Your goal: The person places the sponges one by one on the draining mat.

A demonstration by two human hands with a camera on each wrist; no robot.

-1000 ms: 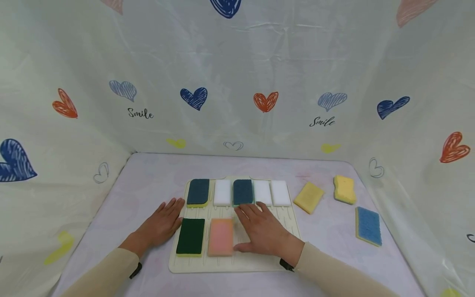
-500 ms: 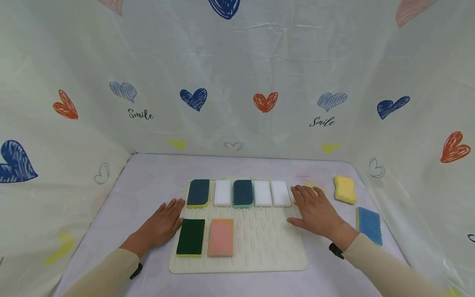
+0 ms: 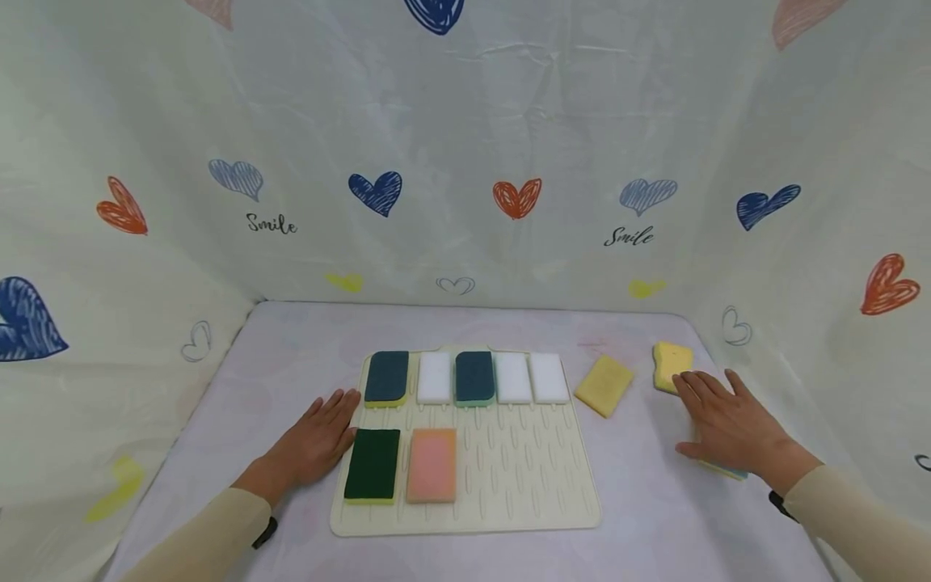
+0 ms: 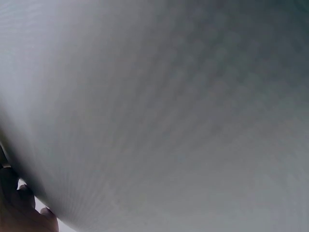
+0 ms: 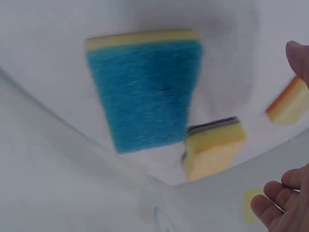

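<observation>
My left hand (image 3: 313,440) rests with straight fingers along the left edge of a cream ribbed mat (image 3: 527,477); in the left wrist view only part of the hand (image 4: 24,212) shows. Fingers spread and holding nothing, my right hand (image 3: 738,424) is over a blue-and-yellow sponge (image 5: 147,94) at the table's right side, hiding most of it in the head view. Its fingertips overlap the front of a notched yellow sponge (image 3: 671,364) with a grey underside. A plain yellow sponge (image 3: 605,385) lies angled beside the mat.
Along the mat's back edge lie two dark blue scouring sponges (image 3: 387,376) and several white sponges (image 3: 435,377). Nearer the front are a dark green sponge (image 3: 372,463) and a pink one (image 3: 432,465). A heart-printed curtain (image 3: 451,113) encloses the table.
My right hand has travelled from above the mat, past the plain yellow sponge, rightward to the blue sponge. The left hand and the sponges on the mat have stayed put.
</observation>
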